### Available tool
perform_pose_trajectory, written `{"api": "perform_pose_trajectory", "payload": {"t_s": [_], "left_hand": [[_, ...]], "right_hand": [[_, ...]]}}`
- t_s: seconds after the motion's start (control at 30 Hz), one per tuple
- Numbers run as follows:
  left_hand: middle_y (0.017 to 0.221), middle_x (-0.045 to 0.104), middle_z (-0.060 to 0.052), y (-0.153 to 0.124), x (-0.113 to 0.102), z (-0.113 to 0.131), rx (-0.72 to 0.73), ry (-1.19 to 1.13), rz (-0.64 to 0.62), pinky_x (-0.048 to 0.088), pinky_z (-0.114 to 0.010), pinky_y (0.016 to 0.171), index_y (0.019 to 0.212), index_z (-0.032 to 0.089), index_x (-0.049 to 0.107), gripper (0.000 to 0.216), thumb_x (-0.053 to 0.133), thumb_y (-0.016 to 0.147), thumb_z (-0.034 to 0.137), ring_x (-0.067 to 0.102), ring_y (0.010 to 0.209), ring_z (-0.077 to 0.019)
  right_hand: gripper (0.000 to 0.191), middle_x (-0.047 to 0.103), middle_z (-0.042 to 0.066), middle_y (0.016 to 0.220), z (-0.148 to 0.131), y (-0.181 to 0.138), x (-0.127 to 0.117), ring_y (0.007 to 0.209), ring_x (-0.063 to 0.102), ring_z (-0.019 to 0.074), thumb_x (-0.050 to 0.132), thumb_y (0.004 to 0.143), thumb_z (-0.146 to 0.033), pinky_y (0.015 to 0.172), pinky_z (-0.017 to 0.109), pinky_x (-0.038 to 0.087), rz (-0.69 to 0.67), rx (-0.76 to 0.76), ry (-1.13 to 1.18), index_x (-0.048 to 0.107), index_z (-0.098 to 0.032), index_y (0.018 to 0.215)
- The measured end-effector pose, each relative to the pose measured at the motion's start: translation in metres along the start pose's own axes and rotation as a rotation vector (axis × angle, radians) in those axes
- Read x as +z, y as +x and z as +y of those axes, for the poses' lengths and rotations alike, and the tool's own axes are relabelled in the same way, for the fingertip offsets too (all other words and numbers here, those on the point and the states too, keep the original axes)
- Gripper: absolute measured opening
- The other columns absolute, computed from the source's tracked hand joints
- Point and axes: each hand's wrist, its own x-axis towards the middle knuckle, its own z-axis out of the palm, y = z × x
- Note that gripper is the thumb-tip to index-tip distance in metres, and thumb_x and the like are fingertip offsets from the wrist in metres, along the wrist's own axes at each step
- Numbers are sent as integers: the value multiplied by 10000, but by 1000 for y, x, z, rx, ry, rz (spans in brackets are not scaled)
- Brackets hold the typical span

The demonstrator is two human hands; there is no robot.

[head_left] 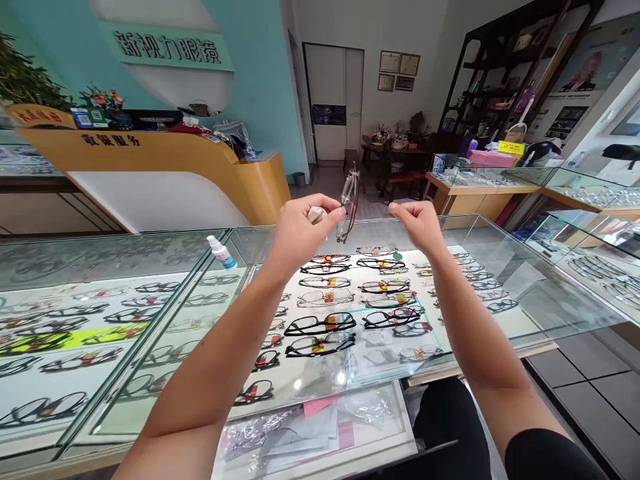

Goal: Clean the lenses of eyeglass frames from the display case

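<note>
Bright indoor light, two white glare spots on the glass counter [320,372], wide-angle edge distortion.

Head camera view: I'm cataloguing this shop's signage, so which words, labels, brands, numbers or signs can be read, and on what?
"新视力眼镜" on the wall sign.
"收银服务" on the front of the cashier counter.
Too small or blurred to read: the spray bottle label, wooden plaque, QR-code signs, framed certificates, yellow sign and wall poster.

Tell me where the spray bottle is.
In the head view, the spray bottle is on the glass counter, left of the left hand and the held glasses.
</note>
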Motion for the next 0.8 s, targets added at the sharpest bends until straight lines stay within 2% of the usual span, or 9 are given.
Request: {"api": "perform_pose_trajectory", "payload": {"t_s": [0.1, 0.2, 0.3, 0.4, 0.57, 0.8], "left_hand": [[564, 571, 26, -2, 10, 2, -28, 216, -216, 331, -303, 519, 880, 252, 844, 228, 788, 921, 469, 450, 512, -149], [749, 749, -26, 3, 32, 0, -78, 459, -524, 397, -317, 616, 948, 259, 881, 255, 734, 965, 466, 630, 675, -202], [1047, 853, -58, 11, 64, -7, -57, 663, -758, 429, -322, 698, 1004, 271, 895, 212, 734, 965, 403, 732, 943, -257], [1113, 866, -68, 18, 96, -15, -15, 808, -935, 441, -316, 729, 1035, 265, 881, 173, 741, 952, 322, 752, 1031, -276], [1122, 866, -96, 19, 128, -22, 9, 910, -1061, 469, -326, 752, 1042, 234, 868, 159, 757, 930, 253, 773, 1011, -293], [1150, 868, -123, 17, 150, -37, 44, 970, -1094, 519, -333, 814, 1036, 220, 864, 152, 758, 928, 236, 792, 1049, -310]], "right_hand": [[747, 197, -65, 603, 67, -15, -13, 622, 171, 120, 769, 948, -660, 598, 343, 209, 40, 287, -40, 227, -277, 607], [751, 186, -67, 567, 121, -27, -24, 598, 171, 115, 749, 960, -655, 574, 334, 199, 93, 416, -65, 225, -278, 577], [748, 210, -68, 528, 155, -30, -28, 559, 171, 115, 716, 974, -699, 535, 328, 212, 101, 497, -46, 230, -286, 582], [742, 270, -63, 503, 174, -29, -25, 517, 202, 116, 713, 952, -771, 493, 325, 204, 81, 551, 0, 273, -293, 594], [754, 321, -60, 499, 191, -27, -25, 476, 240, 95, 703, 932, -857, 451, 297, 214, 58, 614, 106, 345, -286, 594], [710, 344, -66, 479, 200, -24, -28, 431, 253, 78, 677, 990, -828, 412, 263, 227, 55, 672, 247, 446, -268, 619]]}}
